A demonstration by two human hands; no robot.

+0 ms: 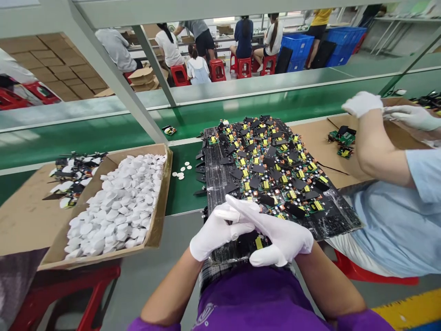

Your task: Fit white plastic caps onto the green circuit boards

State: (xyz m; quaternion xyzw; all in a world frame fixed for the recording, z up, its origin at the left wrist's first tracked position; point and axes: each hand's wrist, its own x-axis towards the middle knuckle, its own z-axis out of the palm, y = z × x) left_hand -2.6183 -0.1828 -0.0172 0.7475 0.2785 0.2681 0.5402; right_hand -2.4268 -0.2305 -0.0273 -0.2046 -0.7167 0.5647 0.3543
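Observation:
Both my hands wear white gloves and meet over the near edge of a black tray (220,184) heaped with several small circuit boards (272,165). My left hand (215,232) is curled, its fingers pressed against my right hand. My right hand (275,232) lies across it with the forefinger stretched toward the left, and its thumb and lower fingers close round a small black board with a yellow part (257,241).
A cardboard box (156,216) of white round discs sits to the left, a few discs (181,172) loose on the green belt. More parts (74,177) lie on cardboard far left. A co-worker's gloved hands (382,110) work at the right. People sit on red stools behind.

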